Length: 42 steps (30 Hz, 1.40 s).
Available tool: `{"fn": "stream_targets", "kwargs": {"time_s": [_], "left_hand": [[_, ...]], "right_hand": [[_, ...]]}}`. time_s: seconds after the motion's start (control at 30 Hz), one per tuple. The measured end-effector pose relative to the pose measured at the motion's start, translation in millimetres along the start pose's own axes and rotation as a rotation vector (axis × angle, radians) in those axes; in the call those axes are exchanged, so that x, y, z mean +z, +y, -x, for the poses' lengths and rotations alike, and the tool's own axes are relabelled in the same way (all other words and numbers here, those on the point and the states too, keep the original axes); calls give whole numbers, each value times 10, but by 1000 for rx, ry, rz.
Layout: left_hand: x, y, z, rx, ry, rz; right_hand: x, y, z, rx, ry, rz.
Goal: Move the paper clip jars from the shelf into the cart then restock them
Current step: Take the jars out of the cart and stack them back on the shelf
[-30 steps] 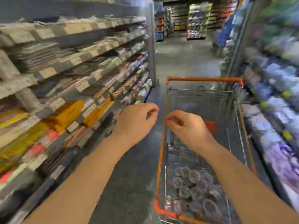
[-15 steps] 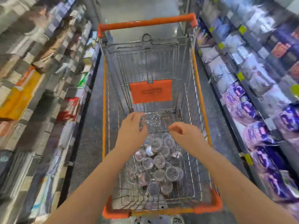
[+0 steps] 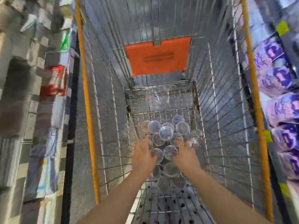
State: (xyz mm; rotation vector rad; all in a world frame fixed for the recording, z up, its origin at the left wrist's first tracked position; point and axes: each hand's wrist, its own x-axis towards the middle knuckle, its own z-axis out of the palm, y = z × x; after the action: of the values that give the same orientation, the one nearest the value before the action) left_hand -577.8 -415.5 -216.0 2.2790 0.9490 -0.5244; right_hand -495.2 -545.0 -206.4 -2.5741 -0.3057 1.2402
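Observation:
Several clear round paper clip jars [image 3: 166, 133] lie heaped on the wire floor of the orange-rimmed shopping cart [image 3: 88, 101]. Both my arms reach down into the basket. My left hand [image 3: 144, 153] is at the left side of the heap, fingers extended and touching the jars. My right hand [image 3: 185, 152] is at the right side, fingers spread over the jars. Blur hides whether either hand has closed round a jar. The lower jars are partly covered by my wrists.
An orange plastic flap [image 3: 157, 55] hangs on the cart's far wall. Blurred stocked shelves [image 3: 40, 94] run along the left. Purple packaged goods [image 3: 281, 97] line the shelves on the right. Dark speckled floor shows beneath the cart.
The camera tipped down and closer over the cart. Both hands dropped from above the basket to the jar heap at the bottom.

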Motion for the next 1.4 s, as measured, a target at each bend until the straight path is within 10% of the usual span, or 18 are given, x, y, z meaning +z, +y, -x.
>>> {"fn": "stream_targets", "kwargs": {"time_s": [0.23,0.83,1.4], "left_hand": [[446,-170,-317,-522,-11,352],[387,-239,-631,-543,-3,591],[-887,617,435,-131,58,968]], "right_hand": [[477,56,-363,80,-24,133],[501,97,-334,30,31,91],[-705,-510,895,-369,326,-170]]}}
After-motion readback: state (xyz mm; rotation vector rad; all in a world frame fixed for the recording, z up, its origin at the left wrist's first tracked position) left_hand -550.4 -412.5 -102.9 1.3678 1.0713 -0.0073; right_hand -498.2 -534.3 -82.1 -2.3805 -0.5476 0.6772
